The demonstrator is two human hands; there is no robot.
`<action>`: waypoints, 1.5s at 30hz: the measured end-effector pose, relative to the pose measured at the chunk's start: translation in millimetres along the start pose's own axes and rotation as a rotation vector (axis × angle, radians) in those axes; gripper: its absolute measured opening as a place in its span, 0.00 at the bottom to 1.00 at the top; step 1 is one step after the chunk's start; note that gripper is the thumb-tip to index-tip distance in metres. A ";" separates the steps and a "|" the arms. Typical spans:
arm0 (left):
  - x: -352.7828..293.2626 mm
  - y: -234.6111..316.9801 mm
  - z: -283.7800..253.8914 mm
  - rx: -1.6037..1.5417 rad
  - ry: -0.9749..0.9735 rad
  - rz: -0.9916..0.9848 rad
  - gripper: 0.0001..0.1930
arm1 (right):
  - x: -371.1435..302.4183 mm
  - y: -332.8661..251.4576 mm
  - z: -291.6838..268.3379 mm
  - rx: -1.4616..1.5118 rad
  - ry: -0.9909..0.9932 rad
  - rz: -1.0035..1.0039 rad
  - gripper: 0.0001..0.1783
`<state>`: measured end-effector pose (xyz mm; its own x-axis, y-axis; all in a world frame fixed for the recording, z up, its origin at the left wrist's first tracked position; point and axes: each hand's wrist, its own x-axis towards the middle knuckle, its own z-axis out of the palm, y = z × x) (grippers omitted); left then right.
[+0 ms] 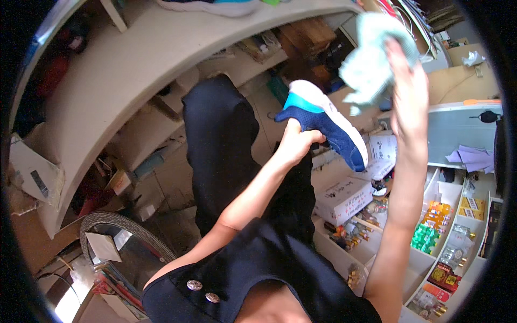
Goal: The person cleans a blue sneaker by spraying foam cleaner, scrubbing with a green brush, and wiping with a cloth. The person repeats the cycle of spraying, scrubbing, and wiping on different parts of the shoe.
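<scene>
Above my lap my left hand (299,141) grips a navy blue sneaker (327,124) with a light blue heel patch and a thick white sole. My thumb lies along its upper; the fingers partly go inside or behind it, hidden. The sole faces up and to the right. Up at the right my raised right hand (406,81) holds a pale mint-green cloth (371,59), bunched and hanging, apart from the sneaker. The cloth and fingers are smeared by motion.
A curved pale counter (134,64) arcs across the left and top, with another shoe (226,6) at its far edge. White boxes (344,200) stand at the right beside a compartmented drawer (423,269) of small bottles. A tyre (126,226) leans at lower left.
</scene>
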<state>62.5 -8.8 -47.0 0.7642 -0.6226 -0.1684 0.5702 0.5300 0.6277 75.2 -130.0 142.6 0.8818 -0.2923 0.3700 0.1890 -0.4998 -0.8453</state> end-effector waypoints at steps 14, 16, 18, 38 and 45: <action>3.2 21.1 -11.4 -0.451 0.286 0.141 0.24 | 13.9 -6.7 100.9 -0.795 -0.455 -0.571 0.29; 6.1 23.2 -22.1 -0.556 0.126 0.158 0.26 | 12.7 5.3 65.6 -0.996 -0.286 -0.396 0.35; 6.9 22.2 -19.2 -0.608 0.030 0.143 0.28 | 9.7 39.7 25.2 -0.802 -0.116 -0.122 0.32; 5.9 -9.3 -27.8 -0.109 -0.071 0.140 0.25 | 117.7 46.1 41.2 0.100 0.114 -0.091 0.50; 8.5 -17.0 -13.9 -0.275 -0.132 0.151 0.31 | 293.5 66.0 78.6 1.183 0.072 0.009 0.16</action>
<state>63.5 -15.1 -69.7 0.8105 -0.5853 0.0220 0.5276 0.7457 0.4069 380.5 -184.7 165.1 0.8657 -0.3564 0.3515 0.4988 0.5559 -0.6650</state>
